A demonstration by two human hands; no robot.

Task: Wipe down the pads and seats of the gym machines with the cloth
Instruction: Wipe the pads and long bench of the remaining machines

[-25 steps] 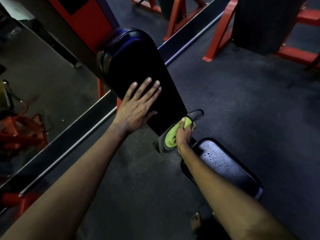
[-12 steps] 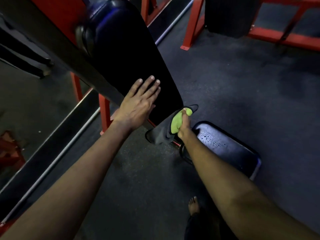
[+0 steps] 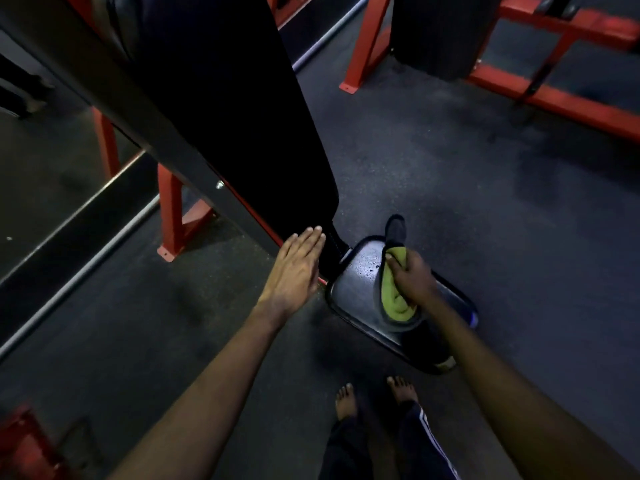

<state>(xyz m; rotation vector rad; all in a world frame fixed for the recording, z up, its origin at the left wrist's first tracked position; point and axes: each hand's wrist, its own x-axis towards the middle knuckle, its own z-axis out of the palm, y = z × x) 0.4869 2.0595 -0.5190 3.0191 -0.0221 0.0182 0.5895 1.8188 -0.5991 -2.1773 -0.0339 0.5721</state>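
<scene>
Green cloth [image 3: 394, 296], folded into a soft roll with a grey layer showing along its outer edge, lies on the black padded seat [image 3: 353, 289] of the red-framed machine, toward the seat's far right part, with its long axis running from the near edge of the seat up toward the far edge and its upper end pointing at the black knob [image 3: 395, 229] beyond the seat. My right hand [image 3: 414, 275] is closed over the cloth from the right side, fingers curled and pressed together around the roll, the thumb laid along its top end. The seat itself is a rounded rectangle whose long axis runs from the far left, where it meets the backrest, to the near right; its surface shines and carries small droplets near the far edge. My left hand [image 3: 296, 271] lies flat, fingers straight and pressed together, fingertips touching the lower end of the long black back pad [image 3: 235, 126], just beside the seat's far left corner. That pad slants away up and to the left along a dark steel beam [image 3: 114, 98]. My bare feet [image 3: 346, 401] stand on the dark speckled rubber floor [image 3: 485, 220] just before the seat's near edge.
</scene>
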